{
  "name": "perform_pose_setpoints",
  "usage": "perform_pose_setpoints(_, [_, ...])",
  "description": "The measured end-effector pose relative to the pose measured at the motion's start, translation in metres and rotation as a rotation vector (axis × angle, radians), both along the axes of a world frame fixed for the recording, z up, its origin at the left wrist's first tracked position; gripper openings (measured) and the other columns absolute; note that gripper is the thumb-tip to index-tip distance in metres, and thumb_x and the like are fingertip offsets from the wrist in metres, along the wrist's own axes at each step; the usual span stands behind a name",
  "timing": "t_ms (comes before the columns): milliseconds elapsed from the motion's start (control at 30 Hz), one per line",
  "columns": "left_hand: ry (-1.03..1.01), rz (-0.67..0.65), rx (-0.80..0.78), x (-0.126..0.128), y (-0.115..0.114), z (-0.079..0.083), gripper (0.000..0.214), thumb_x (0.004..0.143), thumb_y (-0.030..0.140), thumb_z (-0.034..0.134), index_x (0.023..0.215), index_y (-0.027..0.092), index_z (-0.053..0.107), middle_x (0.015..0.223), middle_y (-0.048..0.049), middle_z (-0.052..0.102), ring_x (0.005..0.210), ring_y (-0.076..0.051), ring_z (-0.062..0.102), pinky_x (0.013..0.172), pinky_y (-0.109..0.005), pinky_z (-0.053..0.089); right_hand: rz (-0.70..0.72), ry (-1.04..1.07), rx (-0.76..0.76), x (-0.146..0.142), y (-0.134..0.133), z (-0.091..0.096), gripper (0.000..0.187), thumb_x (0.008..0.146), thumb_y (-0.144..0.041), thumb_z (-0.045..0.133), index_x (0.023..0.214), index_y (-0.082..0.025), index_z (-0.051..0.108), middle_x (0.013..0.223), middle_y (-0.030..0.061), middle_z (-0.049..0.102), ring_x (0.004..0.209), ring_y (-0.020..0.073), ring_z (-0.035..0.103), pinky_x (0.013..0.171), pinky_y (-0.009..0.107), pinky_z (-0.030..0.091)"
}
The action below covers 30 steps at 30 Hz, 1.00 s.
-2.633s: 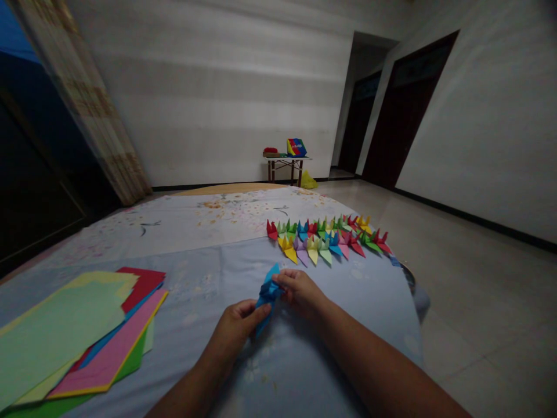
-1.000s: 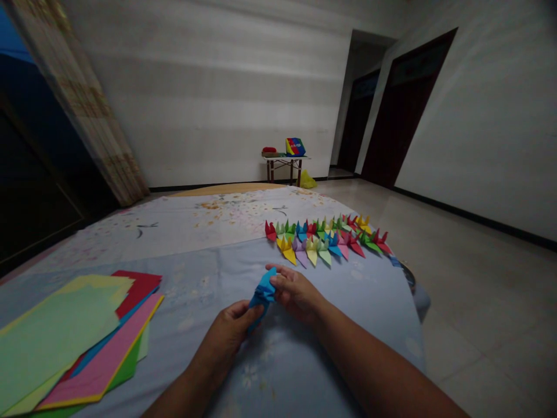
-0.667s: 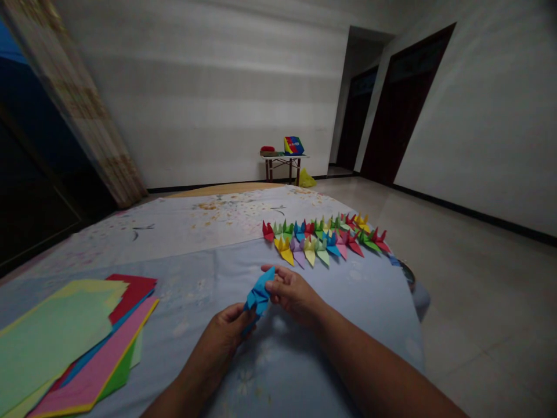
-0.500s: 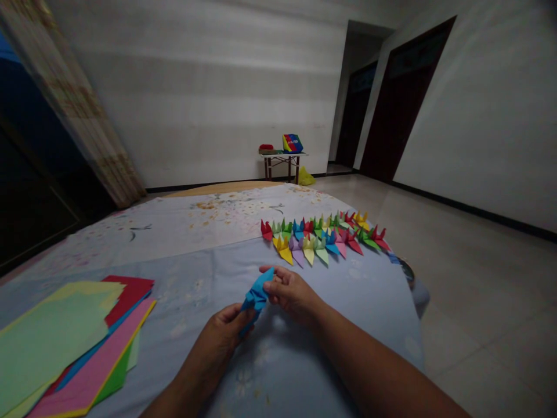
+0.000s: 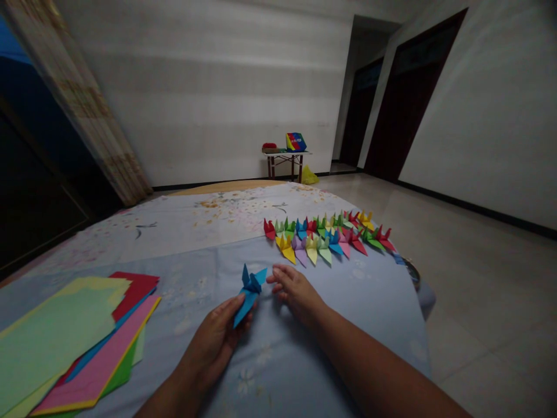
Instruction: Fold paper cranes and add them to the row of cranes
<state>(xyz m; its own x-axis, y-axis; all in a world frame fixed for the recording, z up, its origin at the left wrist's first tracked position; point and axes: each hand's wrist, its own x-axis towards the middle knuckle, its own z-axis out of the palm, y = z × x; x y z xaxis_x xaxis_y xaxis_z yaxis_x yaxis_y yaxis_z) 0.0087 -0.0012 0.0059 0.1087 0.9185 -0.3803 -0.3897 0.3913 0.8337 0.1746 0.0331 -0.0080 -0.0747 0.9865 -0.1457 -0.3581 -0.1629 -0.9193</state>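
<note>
Blue paper crane [image 5: 247, 301]: held over the blue tablecloth [image 5: 374, 296], between the two hands; contact with the cloth cannot be told.
Left hand [image 5: 220, 332]: the near, downward flap of the crane is pinched, thumb above and fingers curled beneath.
Right hand [image 5: 299, 295]: nothing is held; the fingers are loosely bent, just beside the crane's right tip, with a gap visible.
Weight: judged very light; only slight support should be needed.
Stiffness: judged firm where folds are layered, yielding at the thinner flaps.
Surface: matte in appearance; little slip is expected under a gentle pinch.
Fragility: the raised tips are judged easily bent and the creases easily crushed.
Hold point: the layered base or the root of a flap is best gripped; pointed ends should be left unpressed.
Folded cranes [image 5: 324, 251]: set close together in rows, beyond the right hand.
Paper sheets [image 5: 56, 325]: piled loosely at the left, edges fanned.
</note>
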Motion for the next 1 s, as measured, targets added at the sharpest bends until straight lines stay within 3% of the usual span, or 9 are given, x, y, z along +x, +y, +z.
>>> perform_pose_setpoints(200, [-0.026, 0.021, 0.022, 0.002, 0.000, -0.002, 0.008, 0.071, 0.017, 0.066, 0.078, 0.013, 0.068, 0.073, -0.0037, 0.066, 0.059, -0.010, 0.059, 0.057, -0.021, 0.050, -0.023, -0.295, 0.260, 0.001, -0.001, -0.003, 0.039, 0.067, -0.041, 0.068, 0.097, -0.018, 0.062, 0.068, -0.0018, 0.051, 0.057, 0.0087, 0.043, 0.052, 0.022, 0.033])
perform_pose_setpoints(400, [0.126, -0.128, 0.136, 0.006, -0.004, -0.002, 0.027, 0.064, 0.039, 0.071, 0.075, 0.014, 0.068, 0.065, -0.0011, 0.062, 0.059, -0.012, 0.055, 0.058, -0.023, 0.047, -0.065, -0.419, 0.466, -0.002, -0.002, -0.007, 0.019, 0.066, -0.032, 0.069, 0.082, -0.021, 0.069, 0.069, -0.0009, 0.052, 0.058, 0.0095, 0.043, 0.057, 0.024, 0.035])
perform_pose_setpoints(533, [0.282, -0.166, 0.182, 0.010, -0.007, -0.002, 0.039, 0.063, 0.044, 0.069, 0.089, 0.014, 0.068, 0.061, 0.0007, 0.059, 0.055, -0.012, 0.053, 0.054, -0.023, 0.043, -0.089, -0.399, 0.456, 0.002, 0.004, -0.011, 0.016, 0.067, -0.032, 0.069, 0.078, -0.020, 0.070, 0.073, 0.0014, 0.057, 0.066, 0.0128, 0.051, 0.062, 0.026, 0.039])
perform_pose_setpoints(667, [0.359, -0.070, 0.222, 0.007, -0.005, -0.002, 0.052, 0.064, 0.043, 0.068, 0.107, 0.015, 0.061, 0.084, -0.0064, 0.066, 0.066, -0.015, 0.058, 0.060, -0.026, 0.047, -0.089, -0.433, 0.416, 0.017, 0.015, -0.015, 0.018, 0.067, -0.031, 0.067, 0.081, -0.019, 0.069, 0.075, 0.0020, 0.061, 0.067, 0.0135, 0.053, 0.063, 0.026, 0.040])
perform_pose_setpoints(733, [0.424, -0.021, 0.248, 0.004, -0.002, -0.004, 0.052, 0.066, 0.042, 0.066, 0.110, 0.015, 0.059, 0.094, -0.0096, 0.066, 0.069, -0.016, 0.059, 0.060, -0.027, 0.048, -0.051, -0.485, 0.381, 0.027, 0.020, -0.017, 0.018, 0.068, -0.028, 0.066, 0.082, -0.018, 0.069, 0.070, 0.0010, 0.061, 0.063, 0.0128, 0.052, 0.060, 0.026, 0.039])
perform_pose_setpoints(1000, [0.500, 0.050, 0.319, -0.007, 0.008, -0.014, 0.050, 0.066, 0.045, 0.064, 0.106, 0.015, 0.060, 0.091, -0.0083, 0.066, 0.063, -0.014, 0.058, 0.055, -0.026, 0.049, -0.063, -0.692, 0.396, 0.048, 0.025, -0.018, 0.029, 0.067, -0.022, 0.065, 0.096, -0.019, 0.067, 0.070, -0.0010, 0.058, 0.054, 0.0085, 0.043, 0.054, 0.023, 0.035])
